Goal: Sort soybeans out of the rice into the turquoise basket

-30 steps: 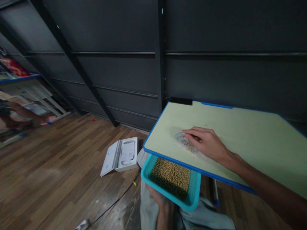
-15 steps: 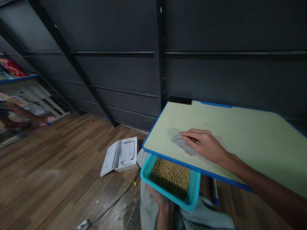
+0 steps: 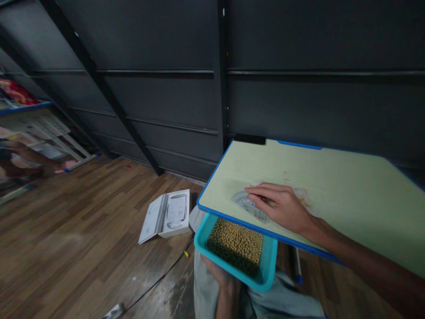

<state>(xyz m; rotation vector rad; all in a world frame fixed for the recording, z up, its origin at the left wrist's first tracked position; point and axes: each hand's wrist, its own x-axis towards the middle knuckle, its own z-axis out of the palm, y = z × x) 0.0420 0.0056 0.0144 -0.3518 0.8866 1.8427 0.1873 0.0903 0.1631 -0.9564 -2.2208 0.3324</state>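
Observation:
A clear protractor point(image 3: 247, 203) lies near the front left of the cream tabletop. My right hand point(image 3: 282, 204) is closed over it, thumb and fingers pinched at its upper edge, palm low over the table. Below the table's front edge is a turquoise plastic basket point(image 3: 271, 266), tilted slightly. Round yellow-tan beans point(image 3: 241, 239) fill it, with a darker green band along the near side. My left hand point(image 3: 221, 272) grips the basket from underneath; most of its fingers are hidden by the basket.
The cream table point(image 3: 332, 177) has a blue rim; a black phone-like slab point(image 3: 249, 139) lies at its back left corner. On the wooden floor sit an open white box point(image 3: 175, 212) and a black cable point(image 3: 162, 279). At far left, a person's legs point(image 3: 29, 157) show under another table.
My right hand and the protractor have shifted slightly left and toward the front edge. A few beans seen beside the protractor no longer show on the table. The basket stays in place.

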